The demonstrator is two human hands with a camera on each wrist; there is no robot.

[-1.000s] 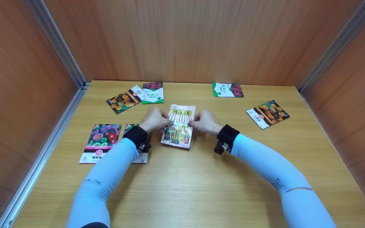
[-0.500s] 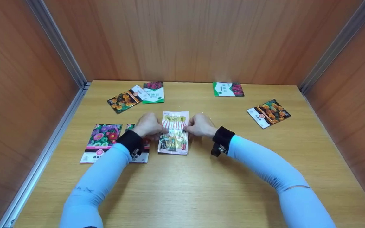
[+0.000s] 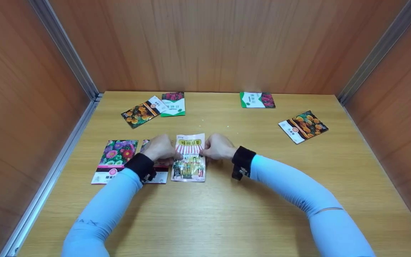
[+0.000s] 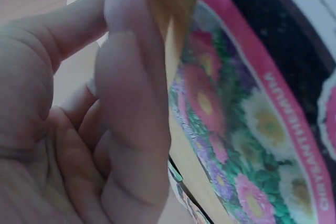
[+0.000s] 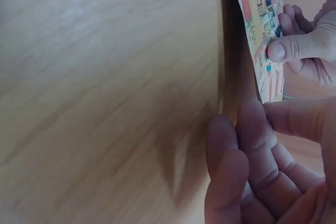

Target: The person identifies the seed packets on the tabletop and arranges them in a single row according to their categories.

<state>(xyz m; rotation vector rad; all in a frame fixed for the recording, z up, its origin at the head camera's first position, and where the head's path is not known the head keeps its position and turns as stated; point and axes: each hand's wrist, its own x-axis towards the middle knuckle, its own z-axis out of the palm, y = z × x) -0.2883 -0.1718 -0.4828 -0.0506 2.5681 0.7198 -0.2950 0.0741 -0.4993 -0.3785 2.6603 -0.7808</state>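
The striped packet (image 3: 188, 169) has shifted leftward and toward the person since 1 second ago, now just beside the partly hidden chrysanthemum packet (image 3: 157, 177). The left hand (image 3: 161, 147) pinches its left edge, the right hand (image 3: 220, 146) its right. Tabletop (image 3: 205, 217) stretches from its near edge. Above its red-and-white stripes sits a yellow label; below, a colourful picture.

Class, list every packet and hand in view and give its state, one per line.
Striped packet: picture up, held by its sides
Left hand: pinching striped packet
Right hand: pinching striped packet
Left pink packet: flat, partly hidden
Right pink packet: flat, partly hidden
Left green packet: flat, edge covered
Left orange packet: slanted, overlapping left green packet
Right green packet: flat, turned sideways
Right orange packet: flat, slanted
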